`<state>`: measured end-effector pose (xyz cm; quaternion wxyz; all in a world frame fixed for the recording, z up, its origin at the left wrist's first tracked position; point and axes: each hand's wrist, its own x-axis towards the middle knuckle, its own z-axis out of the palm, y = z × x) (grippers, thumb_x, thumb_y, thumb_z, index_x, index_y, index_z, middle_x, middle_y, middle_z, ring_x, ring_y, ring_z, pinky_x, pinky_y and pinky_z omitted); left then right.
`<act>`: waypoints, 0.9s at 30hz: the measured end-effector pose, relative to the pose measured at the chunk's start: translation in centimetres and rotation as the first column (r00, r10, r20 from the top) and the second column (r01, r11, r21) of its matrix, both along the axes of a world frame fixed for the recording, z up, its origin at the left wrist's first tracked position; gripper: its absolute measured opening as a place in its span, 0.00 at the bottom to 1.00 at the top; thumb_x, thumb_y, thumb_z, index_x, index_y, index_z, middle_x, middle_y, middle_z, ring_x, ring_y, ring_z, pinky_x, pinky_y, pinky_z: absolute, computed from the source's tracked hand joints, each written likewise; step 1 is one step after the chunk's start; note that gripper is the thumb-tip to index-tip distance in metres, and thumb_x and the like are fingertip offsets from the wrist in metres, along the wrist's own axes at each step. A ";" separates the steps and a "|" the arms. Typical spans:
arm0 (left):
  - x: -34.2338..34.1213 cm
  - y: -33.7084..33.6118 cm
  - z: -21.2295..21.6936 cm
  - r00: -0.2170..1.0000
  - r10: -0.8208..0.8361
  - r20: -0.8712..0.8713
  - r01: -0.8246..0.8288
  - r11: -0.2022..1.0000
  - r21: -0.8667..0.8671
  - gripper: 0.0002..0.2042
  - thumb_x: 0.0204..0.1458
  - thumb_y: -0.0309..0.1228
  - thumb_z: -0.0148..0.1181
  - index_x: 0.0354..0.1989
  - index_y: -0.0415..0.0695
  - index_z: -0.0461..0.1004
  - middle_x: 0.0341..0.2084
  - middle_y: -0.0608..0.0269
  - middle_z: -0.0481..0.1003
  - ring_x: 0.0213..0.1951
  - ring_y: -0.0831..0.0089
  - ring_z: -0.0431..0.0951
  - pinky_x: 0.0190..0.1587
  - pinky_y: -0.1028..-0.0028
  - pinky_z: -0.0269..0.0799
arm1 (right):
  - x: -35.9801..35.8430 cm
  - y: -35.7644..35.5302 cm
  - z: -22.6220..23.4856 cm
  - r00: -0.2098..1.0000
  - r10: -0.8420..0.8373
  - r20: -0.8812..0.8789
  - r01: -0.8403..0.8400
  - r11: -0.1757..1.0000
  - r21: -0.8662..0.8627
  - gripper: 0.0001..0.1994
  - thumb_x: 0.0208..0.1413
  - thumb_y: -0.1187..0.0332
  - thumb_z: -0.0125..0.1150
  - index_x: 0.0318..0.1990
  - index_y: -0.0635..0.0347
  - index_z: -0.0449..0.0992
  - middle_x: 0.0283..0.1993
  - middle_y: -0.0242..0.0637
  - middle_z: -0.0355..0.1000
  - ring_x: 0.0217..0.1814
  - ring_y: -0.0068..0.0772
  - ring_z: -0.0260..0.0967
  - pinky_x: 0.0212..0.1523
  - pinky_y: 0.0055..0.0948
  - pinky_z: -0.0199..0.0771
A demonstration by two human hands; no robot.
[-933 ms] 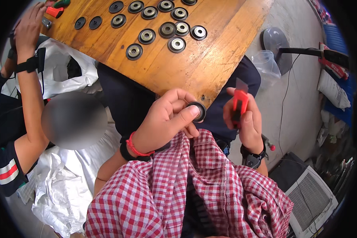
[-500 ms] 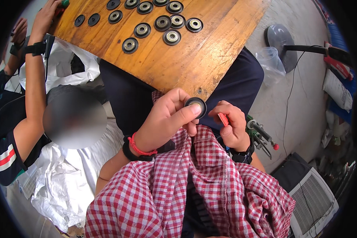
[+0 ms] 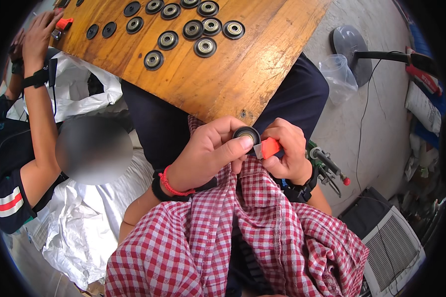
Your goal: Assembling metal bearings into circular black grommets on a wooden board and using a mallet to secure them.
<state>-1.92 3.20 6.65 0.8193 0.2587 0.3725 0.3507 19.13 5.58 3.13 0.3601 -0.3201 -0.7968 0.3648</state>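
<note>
My left hand [image 3: 208, 148] is closed on a black-rimmed wheel with a metal bearing [image 3: 245, 132], thumb across its face, just off the table's near corner. My right hand [image 3: 293, 151] grips a small red-handled blade [image 3: 271, 147]. Its flat grey metal end points left and lies at the wheel's right rim; whether it touches cannot be made out. Similar bearing wheels [image 3: 204, 47] lie flat on the wooden table [image 3: 223, 89] beyond my hands. A few darker black discs [image 3: 109, 29] are farther left.
A co-worker's hand [image 3: 37, 39] is at the table's left edge beside an orange-red object [image 3: 64, 24]. White sacks [image 3: 79, 222] lie to the left. On the right are a clear plastic container [image 3: 338, 79], a green metal device [image 3: 324, 166] and a grey-white grille panel [image 3: 394, 247].
My right hand has turned and brought the red-handled blade left, up to the wheel's rim. The left hand keeps the wheel. The co-worker's hand has shifted slightly left and down.
</note>
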 end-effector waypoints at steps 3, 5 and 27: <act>0.1 0.0 -0.3 1.000 -0.001 0.011 0.001 1.000 0.006 0.09 0.57 0.31 0.53 0.40 0.38 0.69 0.24 0.70 0.71 0.22 0.86 0.70 0.26 0.84 0.67 | 0.0 0.1 0.1 1.000 0.007 0.013 -0.007 1.000 -0.005 0.17 0.41 0.59 0.65 0.31 0.64 0.71 0.23 0.39 0.64 0.21 0.39 0.63 0.22 0.31 0.62; -0.2 -0.1 -0.3 0.999 -0.028 0.038 0.028 0.999 -0.017 0.09 0.57 0.31 0.54 0.40 0.38 0.69 0.24 0.70 0.70 0.22 0.86 0.69 0.26 0.84 0.66 | -0.1 -0.1 0.2 0.998 -0.052 0.031 0.053 0.997 -0.051 0.16 0.42 0.60 0.65 0.31 0.64 0.71 0.23 0.39 0.64 0.21 0.39 0.63 0.22 0.30 0.62; -0.8 -0.4 -1.6 0.972 -0.056 0.230 0.074 0.995 -0.070 0.12 0.59 0.34 0.49 0.42 0.35 0.69 0.31 0.64 0.72 0.30 0.80 0.74 0.34 0.81 0.70 | -1.5 -1.8 2.3 0.953 -0.106 -0.283 -0.106 0.761 -0.640 0.19 0.54 0.76 0.55 0.54 0.68 0.69 0.40 0.39 0.74 0.41 0.24 0.72 0.43 0.23 0.69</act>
